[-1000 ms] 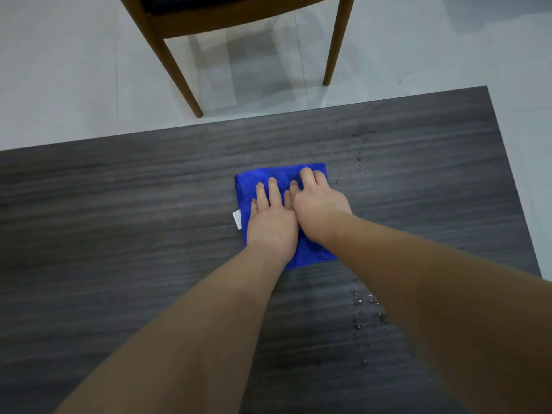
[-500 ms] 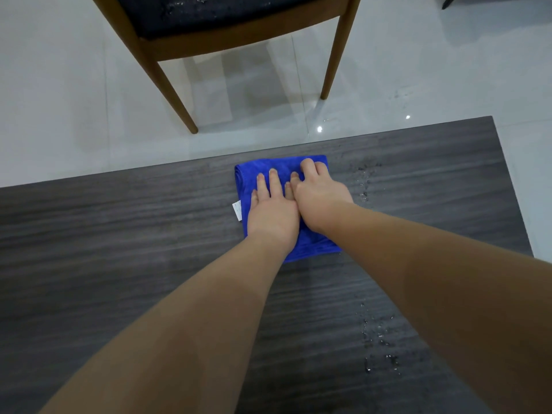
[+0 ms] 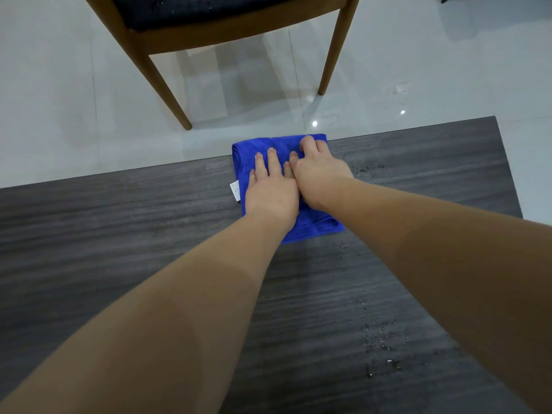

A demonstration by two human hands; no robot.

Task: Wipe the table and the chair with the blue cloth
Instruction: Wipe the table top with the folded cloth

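A folded blue cloth with a small white tag lies at the far edge of the dark wood-grain table, its far end sticking out past the edge. My left hand presses flat on the cloth with straight fingers. Beside it and touching it, my right hand presses on the cloth too, its fingertips bent over the far end. Beyond the table stands a wooden chair with a dark seat that shows water drops.
Water drops lie on the table at the right of the cloth and nearer me at the right. Wet marks show on the pale tiled floor. The table's right edge is close by.
Both hands have pushed the cloth away from me, from the table's middle to its far edge. The view has tilted up, showing more of the chair.
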